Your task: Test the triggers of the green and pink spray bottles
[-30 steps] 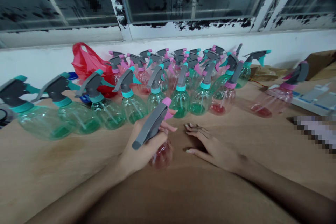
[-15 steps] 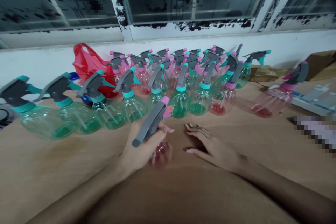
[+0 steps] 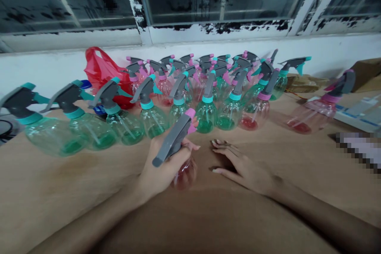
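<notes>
My left hand (image 3: 160, 166) is wrapped round the neck of a pink spray bottle (image 3: 185, 175) with a grey and pink trigger head. The bottle stands on the wooden table (image 3: 119, 182), its head angled away to the right; the hand hides its collar. Close by on the right, my right hand (image 3: 245, 166) rests on the tabletop with fingers stretched out and nothing in them. Just beyond both hands stands a row of green spray bottles (image 3: 206, 115), with a pink spray bottle (image 3: 253, 115) at its right end.
More pink and green spray bottles crowd behind the row, near the white wall. A red plastic bag (image 3: 104, 69) sits at the back left. Another pink spray bottle (image 3: 312, 113) stands at right, near a cardboard box (image 3: 367, 73) and a blurred-out flat object (image 3: 358, 149).
The view has shifted very slightly, so everything sits a little further right. Both hands and the held spray bottle keep their places on the table.
</notes>
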Demonstrator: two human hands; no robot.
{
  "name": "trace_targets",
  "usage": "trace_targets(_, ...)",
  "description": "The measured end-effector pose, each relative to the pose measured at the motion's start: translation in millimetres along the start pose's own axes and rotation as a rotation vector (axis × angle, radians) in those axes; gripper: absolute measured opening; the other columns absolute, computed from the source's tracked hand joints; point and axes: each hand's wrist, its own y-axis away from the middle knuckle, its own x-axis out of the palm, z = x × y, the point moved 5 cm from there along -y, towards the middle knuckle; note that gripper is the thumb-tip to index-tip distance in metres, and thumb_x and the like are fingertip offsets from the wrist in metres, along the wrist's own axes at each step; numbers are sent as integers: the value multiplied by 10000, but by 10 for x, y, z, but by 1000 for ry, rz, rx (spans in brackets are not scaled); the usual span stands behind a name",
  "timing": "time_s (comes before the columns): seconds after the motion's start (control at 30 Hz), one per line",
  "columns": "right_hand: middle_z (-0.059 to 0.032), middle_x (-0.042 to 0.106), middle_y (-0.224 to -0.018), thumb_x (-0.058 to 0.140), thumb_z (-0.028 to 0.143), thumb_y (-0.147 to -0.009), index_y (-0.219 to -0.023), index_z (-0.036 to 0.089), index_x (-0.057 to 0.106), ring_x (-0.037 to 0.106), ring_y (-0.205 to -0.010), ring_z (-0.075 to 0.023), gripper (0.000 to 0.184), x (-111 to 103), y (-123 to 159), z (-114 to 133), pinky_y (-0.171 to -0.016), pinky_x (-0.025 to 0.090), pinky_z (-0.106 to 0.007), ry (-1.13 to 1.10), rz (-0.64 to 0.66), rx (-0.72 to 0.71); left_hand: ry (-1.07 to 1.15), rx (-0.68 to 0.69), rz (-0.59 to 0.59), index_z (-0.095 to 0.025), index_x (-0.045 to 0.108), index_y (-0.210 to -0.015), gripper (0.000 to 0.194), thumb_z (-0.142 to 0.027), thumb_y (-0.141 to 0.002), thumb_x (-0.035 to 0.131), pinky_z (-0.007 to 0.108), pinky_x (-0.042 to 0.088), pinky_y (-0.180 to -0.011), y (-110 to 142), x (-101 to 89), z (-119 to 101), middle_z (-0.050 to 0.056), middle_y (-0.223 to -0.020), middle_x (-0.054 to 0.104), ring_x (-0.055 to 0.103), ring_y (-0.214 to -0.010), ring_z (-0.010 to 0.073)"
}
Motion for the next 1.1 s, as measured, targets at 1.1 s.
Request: trace_targets(1.1,-87,482,-1365,496,491,-858,-1273,220,455,385,-1296,-234,497,-20,-6,7,-1077,322,-465,-6,-5,10,-91,-9,25,-233,671,-804,206,-197,-702,497,317,500,-843,-5,-23,52,20,-919,718,662,-888,205)
